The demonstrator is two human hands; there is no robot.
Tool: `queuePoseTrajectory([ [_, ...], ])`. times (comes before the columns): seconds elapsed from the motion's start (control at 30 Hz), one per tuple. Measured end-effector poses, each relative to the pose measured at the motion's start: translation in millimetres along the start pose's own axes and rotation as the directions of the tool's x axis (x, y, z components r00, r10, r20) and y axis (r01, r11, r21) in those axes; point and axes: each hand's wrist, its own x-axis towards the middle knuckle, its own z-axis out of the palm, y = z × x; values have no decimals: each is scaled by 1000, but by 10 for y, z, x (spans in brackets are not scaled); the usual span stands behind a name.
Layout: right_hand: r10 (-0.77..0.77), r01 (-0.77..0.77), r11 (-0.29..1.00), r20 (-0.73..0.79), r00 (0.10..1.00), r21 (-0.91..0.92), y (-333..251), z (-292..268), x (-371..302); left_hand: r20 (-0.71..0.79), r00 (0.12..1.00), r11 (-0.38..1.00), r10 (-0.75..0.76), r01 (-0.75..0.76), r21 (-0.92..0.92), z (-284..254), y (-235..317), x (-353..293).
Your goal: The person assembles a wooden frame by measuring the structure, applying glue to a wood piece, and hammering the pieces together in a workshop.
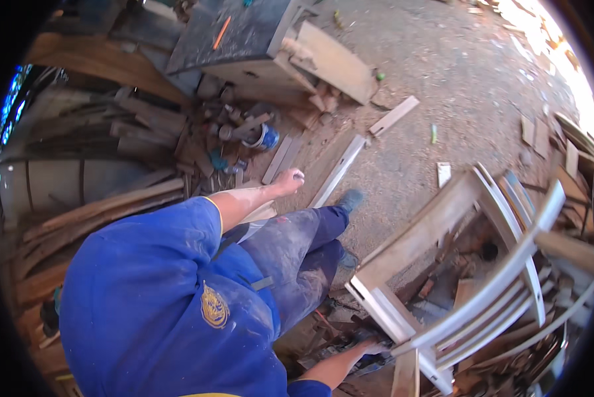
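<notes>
My left hand (289,181) is closed in front of my body, above the floor. Something small and dark shows at its fingers, too small to name. Low on the right, my right hand (371,348) reaches to the lower corner of a pale wooden chair frame (409,241), close to dark clutter. Its fingers are partly hidden, so I cannot see what they grip. The frame lies tipped over, its curved slatted back (499,281) facing right.
A dark-topped wooden cabinet (244,33) stands at the far left, an orange pencil-like stick (222,33) on it. Below is a blue-and-white bucket (267,137). A long board (336,171) and a short one (394,116) lie on the dusty floor. Stacked planks (105,212) line the left.
</notes>
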Motion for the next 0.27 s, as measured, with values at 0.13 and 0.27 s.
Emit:
queuePoseTrajectory([
  [0.13, -104, 104, 989, 6, 995, -106, -188, -313, -501, 160, 987, 920, -30, -35, 389, 414, -753, 398],
  [0.27, -199, 275, 915, 265, 943, -293, 6, -642, -1505, 251, 961, 880, -119, -15, 474, 1045, -1292, 1277],
])
